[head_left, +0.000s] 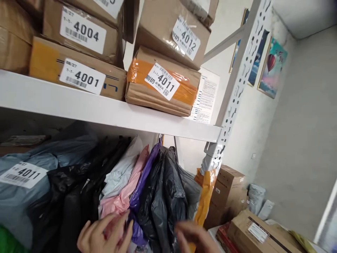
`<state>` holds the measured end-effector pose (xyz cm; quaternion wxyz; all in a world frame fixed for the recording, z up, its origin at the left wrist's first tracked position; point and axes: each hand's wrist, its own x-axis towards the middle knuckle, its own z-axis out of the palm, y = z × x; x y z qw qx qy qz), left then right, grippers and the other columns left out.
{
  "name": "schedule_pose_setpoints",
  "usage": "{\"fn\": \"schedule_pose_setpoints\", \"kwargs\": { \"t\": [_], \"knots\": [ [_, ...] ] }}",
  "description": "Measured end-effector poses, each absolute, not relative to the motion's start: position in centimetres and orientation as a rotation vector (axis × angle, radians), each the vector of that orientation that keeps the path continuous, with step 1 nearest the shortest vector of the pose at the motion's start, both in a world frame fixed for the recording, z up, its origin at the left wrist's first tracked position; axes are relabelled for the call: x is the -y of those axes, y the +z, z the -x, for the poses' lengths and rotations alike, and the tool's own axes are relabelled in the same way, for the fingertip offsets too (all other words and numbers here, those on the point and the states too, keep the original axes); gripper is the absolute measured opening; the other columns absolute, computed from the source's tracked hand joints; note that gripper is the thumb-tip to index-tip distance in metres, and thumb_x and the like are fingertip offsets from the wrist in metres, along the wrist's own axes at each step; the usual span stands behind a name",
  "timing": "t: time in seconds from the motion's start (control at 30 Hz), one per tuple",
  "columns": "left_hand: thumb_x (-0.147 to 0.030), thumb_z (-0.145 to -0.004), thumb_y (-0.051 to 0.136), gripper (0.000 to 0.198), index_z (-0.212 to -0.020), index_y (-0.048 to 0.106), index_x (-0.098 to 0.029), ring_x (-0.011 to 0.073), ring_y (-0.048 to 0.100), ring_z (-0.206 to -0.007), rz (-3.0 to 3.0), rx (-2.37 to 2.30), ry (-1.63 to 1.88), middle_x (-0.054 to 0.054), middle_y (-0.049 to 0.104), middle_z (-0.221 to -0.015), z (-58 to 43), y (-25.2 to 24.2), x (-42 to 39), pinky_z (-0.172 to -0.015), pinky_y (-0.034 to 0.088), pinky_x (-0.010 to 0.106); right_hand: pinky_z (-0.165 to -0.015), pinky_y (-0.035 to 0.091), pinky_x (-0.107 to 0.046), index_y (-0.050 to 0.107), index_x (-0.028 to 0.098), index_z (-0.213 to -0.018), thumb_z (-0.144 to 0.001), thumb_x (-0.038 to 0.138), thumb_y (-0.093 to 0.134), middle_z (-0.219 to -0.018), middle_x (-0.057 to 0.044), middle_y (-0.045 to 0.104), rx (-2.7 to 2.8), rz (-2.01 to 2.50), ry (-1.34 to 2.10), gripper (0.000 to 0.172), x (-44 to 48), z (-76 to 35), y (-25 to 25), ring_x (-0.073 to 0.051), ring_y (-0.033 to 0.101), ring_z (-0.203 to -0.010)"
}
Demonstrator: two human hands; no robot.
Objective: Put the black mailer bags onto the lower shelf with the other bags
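My left hand (105,233) is at the bottom of the view, fingers apart, in front of the pink plastic mailer bag (122,198) and the purple one (143,175). Whether its fingertips touch these bags is hard to make out. Somewhat blurred, my right hand (196,237) has its thumb and finger apart near the lower end of a dark grey bag (175,186). Nothing shows in its grip. A white bag (122,172) and several black bags (73,196) stand packed upright to the left.
Labelled cardboard boxes (162,82) sit on the white shelf beam (110,114) above. A perforated upright post (234,91) stands at right, with orange tape (206,196) lower down. Beyond it are more cartons (258,232). A grey-blue labelled bag (15,200) lies at left.
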<state>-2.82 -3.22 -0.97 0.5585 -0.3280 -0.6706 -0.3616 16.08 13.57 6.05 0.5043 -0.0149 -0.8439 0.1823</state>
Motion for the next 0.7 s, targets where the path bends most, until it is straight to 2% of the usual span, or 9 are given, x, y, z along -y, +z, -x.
{"fn": "schedule_pose_setpoints", "kwargs": {
  "t": [0.1, 0.17, 0.23, 0.33, 0.43, 0.5, 0.57, 0.63, 0.7],
  "knots": [
    [-0.023, -0.082, 0.060, 0.027, -0.109, 0.064, -0.024, 0.0263, 0.055, -0.088, 0.756, 1.539, -0.812, 0.008, 0.065, -0.095, 1.3, -0.5, 2.6, -0.087, 0.035, 0.049, -0.094, 0.057, -0.044, 0.060, 0.021, -0.122, -0.083, 0.027, 0.066, -0.128, -0.014, 0.062, 1.897, 0.095, 0.120, 0.040, -12.4, -14.1, 9.3, -0.029, 0.061, -0.117],
    [-0.030, -0.084, 0.058, 0.039, -0.119, 0.060, -0.013, 0.0305, 0.052, -0.094, 0.720, 1.640, -0.773, 0.013, 0.064, -0.099, 0.7, 0.5, 2.7, -0.081, 0.036, 0.046, -0.100, 0.052, -0.052, 0.051, 0.018, -0.133, -0.083, 0.031, 0.064, -0.139, -0.018, 0.052, 1.927, 0.161, -0.002, 0.053, -12.6, -12.2, 10.3, -0.032, 0.053, -0.127],
    [-0.033, -0.086, 0.055, 0.043, -0.121, 0.057, -0.007, 0.0320, 0.051, -0.095, 0.727, 1.709, -0.742, 0.015, 0.063, -0.101, 0.4, 1.4, 2.9, -0.079, 0.036, 0.046, -0.101, 0.051, -0.050, 0.050, 0.016, -0.133, -0.084, 0.022, 0.056, -0.142, -0.018, 0.049, 1.974, 0.176, -0.033, 0.050, -13.3, -10.6, 10.1, -0.030, 0.051, -0.128],
    [-0.020, -0.089, 0.054, 0.018, -0.104, 0.064, -0.016, 0.0247, 0.054, -0.088, 0.833, 1.680, -0.777, 0.005, 0.066, -0.089, 0.7, 2.4, 2.9, -0.082, 0.034, 0.043, -0.097, 0.054, -0.041, 0.061, 0.017, -0.110, -0.080, 0.009, 0.045, -0.134, -0.016, 0.057, 1.881, 0.151, -0.013, 0.034, -14.5, -9.4, 8.6, -0.024, 0.057, -0.121],
    [-0.003, -0.089, 0.048, 0.023, -0.088, 0.064, -0.019, 0.0183, 0.055, -0.081, 1.006, 1.629, -0.914, -0.001, 0.066, -0.080, 1.3, 4.2, 1.9, -0.084, 0.034, 0.037, -0.090, 0.055, -0.038, 0.060, 0.020, -0.091, -0.076, 0.008, 0.045, -0.125, -0.014, 0.060, 1.844, 0.161, -0.047, 0.024, -15.2, -9.2, 8.5, -0.024, 0.061, -0.113],
    [-0.007, -0.091, 0.049, 0.020, -0.085, 0.064, -0.019, 0.0182, 0.054, -0.082, 1.107, 1.614, -0.998, -0.001, 0.065, -0.079, 1.7, 6.1, 0.9, -0.082, 0.035, 0.036, -0.086, 0.055, -0.042, 0.056, 0.020, -0.087, -0.075, 0.014, 0.046, -0.117, -0.015, 0.061, 1.957, 0.254, -0.044, 0.017, -15.3, -9.2, 9.8, -0.026, 0.062, -0.105],
    [-0.013, -0.092, 0.051, 0.017, -0.083, 0.063, -0.019, 0.0195, 0.054, -0.084, 1.177, 1.695, -1.087, 0.000, 0.064, -0.081, 2.1, 8.1, 0.0, -0.080, 0.038, 0.036, -0.081, 0.054, -0.046, 0.050, 0.020, -0.085, -0.081, 0.027, 0.046, -0.099, -0.014, 0.061, 2.101, 0.374, 0.037, 0.009, -15.1, -9.3, 11.7, -0.028, 0.062, -0.091],
    [-0.013, -0.090, 0.051, 0.016, -0.081, 0.063, -0.018, 0.0225, 0.055, -0.089, 1.238, 1.874, -1.131, 0.004, 0.063, -0.085, 2.3, 9.5, -0.7, -0.080, 0.043, 0.038, -0.082, 0.053, -0.049, 0.049, 0.018, -0.092, -0.086, 0.046, 0.046, -0.092, -0.013, 0.058, 2.197, 0.433, 0.153, 0.029, -14.6, -9.3, 13.4, -0.029, 0.061, -0.088],
    [-0.013, -0.089, 0.049, 0.015, -0.084, 0.063, -0.017, 0.0259, 0.055, -0.094, 1.246, 2.045, -1.133, 0.008, 0.063, -0.092, 2.3, 9.9, -1.0, -0.084, 0.046, 0.042, -0.095, 0.049, -0.052, 0.048, 0.013, -0.114, -0.081, 0.061, 0.053, -0.111, -0.018, 0.056, 2.264, 0.392, 0.215, 0.059, -14.0, -9.3, 14.2, -0.033, 0.058, -0.108]
  ]
}}
